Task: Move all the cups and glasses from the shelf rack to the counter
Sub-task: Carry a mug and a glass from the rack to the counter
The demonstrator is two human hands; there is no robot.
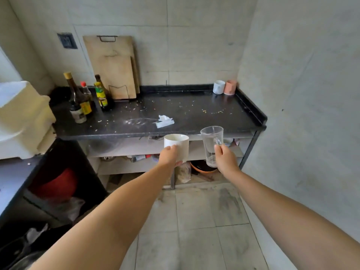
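My left hand grips a white ceramic cup upright, just in front of the black counter's front edge. My right hand holds a clear glass mug by its handle, also upright, beside the white cup and in front of the counter edge. Both are held in the air above the floor. On the counter's far right corner stand a white cup and a pink cup, side by side. Below the counter, the shelf rack holds a small cup-like item, partly hidden behind the glass mug.
Several sauce bottles stand at the counter's left end, cutting boards lean on the back wall, and a crumpled white paper lies mid-counter among crumbs. An orange bowl and a bag sit on the lowest shelf. A wall closes the right side.
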